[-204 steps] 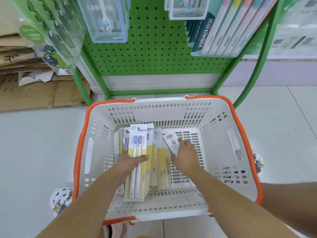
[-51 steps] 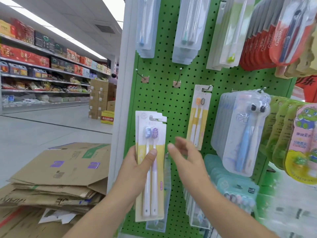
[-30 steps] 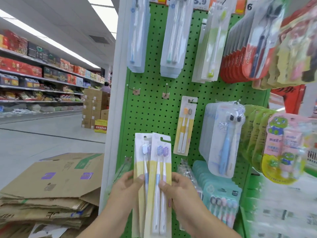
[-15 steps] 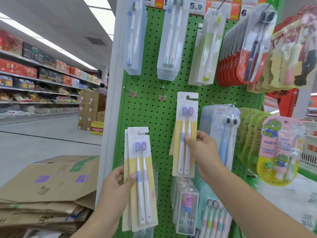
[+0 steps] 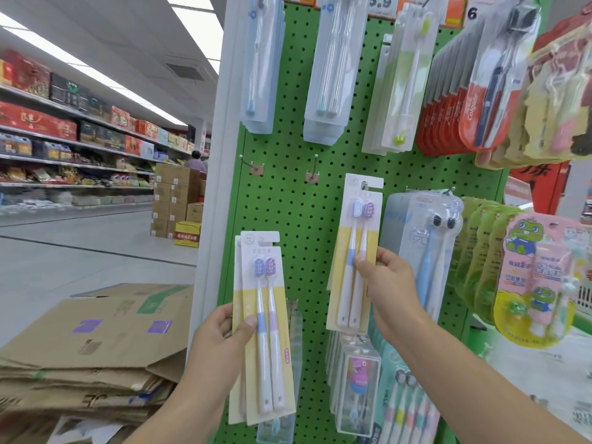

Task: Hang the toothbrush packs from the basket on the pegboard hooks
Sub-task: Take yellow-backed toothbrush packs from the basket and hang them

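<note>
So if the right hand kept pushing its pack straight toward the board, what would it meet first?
Probably the hook: the right hand holds its toothbrush pack with the hang slot about there. Behind is the pegboard; depth is unclear.

Flattened cardboard boxes lie stacked on the pale shop floor at lower left. Beyond them, long shelves of red gift boxes and packaged goods line the aisle, with stacked brown cartons and a yellow box at its end. A shopper stands in the distance under strip ceiling lights.
</note>
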